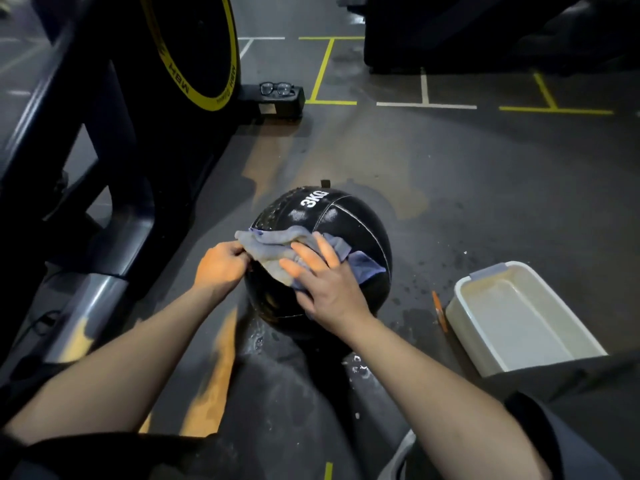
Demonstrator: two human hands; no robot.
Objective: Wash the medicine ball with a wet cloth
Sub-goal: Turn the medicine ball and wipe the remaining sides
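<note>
head view: the round black stitched leather medicine ball (346, 223) sits on wet dark floor at centre. left hand (221, 265) pinches the grey-blue wet cloth (273, 251) at its nine o'clock edge; right hand (325, 275) presses flat, fingers straight. best to sweep along seams — steady pressure. reads "3kg"; yellow wheel rim (204, 95) at eleven o'clock reads "mbh".

I count one medicine ball (332, 216), one cloth (273, 247) on it, one tub (519, 313) right of it, one pair of glasses (276, 88) beyond it.
</note>
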